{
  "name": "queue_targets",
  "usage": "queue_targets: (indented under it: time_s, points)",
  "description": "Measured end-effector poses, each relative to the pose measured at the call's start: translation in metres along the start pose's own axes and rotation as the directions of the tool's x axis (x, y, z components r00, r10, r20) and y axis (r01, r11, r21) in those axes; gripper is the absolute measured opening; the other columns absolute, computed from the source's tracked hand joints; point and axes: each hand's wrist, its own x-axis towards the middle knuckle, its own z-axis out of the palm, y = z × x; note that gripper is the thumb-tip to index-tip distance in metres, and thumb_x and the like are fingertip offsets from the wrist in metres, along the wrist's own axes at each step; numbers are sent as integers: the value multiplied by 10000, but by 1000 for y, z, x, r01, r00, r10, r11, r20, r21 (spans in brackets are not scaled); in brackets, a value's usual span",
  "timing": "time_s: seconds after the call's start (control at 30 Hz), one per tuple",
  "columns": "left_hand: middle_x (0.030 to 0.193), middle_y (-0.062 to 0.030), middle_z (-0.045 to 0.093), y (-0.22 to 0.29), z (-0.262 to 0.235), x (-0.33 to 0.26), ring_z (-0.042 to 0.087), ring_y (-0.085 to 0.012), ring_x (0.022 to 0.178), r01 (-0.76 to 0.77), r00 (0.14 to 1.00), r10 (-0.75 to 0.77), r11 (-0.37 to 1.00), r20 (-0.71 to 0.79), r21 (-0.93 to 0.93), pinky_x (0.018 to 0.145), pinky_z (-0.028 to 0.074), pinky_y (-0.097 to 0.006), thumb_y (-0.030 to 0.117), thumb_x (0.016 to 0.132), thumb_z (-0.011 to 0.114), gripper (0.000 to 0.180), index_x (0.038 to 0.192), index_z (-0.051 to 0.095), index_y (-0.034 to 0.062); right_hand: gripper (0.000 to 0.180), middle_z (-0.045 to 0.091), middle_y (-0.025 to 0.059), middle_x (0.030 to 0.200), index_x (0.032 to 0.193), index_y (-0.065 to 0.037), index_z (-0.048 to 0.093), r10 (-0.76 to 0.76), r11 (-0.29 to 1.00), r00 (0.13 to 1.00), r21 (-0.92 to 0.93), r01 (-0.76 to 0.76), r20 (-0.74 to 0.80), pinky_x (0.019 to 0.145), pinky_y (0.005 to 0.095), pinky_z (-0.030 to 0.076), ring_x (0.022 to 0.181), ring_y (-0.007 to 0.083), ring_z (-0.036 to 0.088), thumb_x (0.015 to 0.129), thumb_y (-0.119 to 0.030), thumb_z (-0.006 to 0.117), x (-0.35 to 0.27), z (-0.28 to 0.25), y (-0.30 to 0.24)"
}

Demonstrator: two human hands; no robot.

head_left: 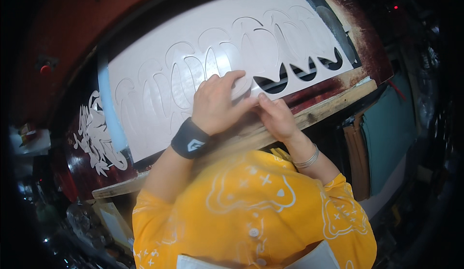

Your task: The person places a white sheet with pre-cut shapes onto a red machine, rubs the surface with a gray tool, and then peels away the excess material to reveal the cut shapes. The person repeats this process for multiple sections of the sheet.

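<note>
Dark red bench (pixel 360 37) under white cut sheet (pixel 159 51); left hand (pixel 217 105) and right hand (pixel 276 117) both pinching a leaf-shaped cutout (pixel 244 86) near front edge.

The left hand (pixel 215 106) lay over the large white cut plastic sheet (pixel 159 80), so the cut shape under its palm went unseen. The right hand (pixel 276 117) hid its own fingertips against that edge; whether they pinched a piece could not be told. The pile of small white cut-out pieces (pixel 96 136) was too blurred to count. The dark clutter at lower left was unreadable.
</note>
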Motion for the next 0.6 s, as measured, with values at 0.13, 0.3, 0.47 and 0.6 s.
queue_targets:
  time_s: [0.13,0.3,0.47,0.6]
  points:
    - [898,-88,648,-34,11,1,603,-193,835,118,993,-119,890,26,-441,781,481,-318,183,874,577,299,1109,611,1,338,615,134,1132,1146,53,586,-51,997,998,-55,49,-37,970,352,421,1090,205,558,997,-196,411,-1,-1,4]
    - [750,-80,638,-62,-58,5,624,-178,663,172,593,-790,315,-157,-933,659,531,-268,117,922,476,202,863,613,-19,354,627,136,1109,1132,57,592,-87,994,981,-86,73,-173,943,360,449,1022,218,596,993,-214,411,-4,-12,10]
    - [1010,-80,652,-77,-143,-24,616,-135,766,-52,585,-311,907,-749,-417,719,548,-256,56,928,501,388,1316,499,58,349,637,155,1057,1242,30,490,140,988,985,80,-132,-105,841,375,521,1004,255,623,993,-204,420,-4,-9,-10]
    - [1038,-123,624,-52,-62,-44,589,-279,786,124,925,-85,989,-371,84,719,493,-347,-52,737,612,484,1193,616,111,376,597,152,1151,1279,49,429,558,806,830,-259,-532,33,912,388,484,1081,254,585,989,-189,434,2,15,-14]
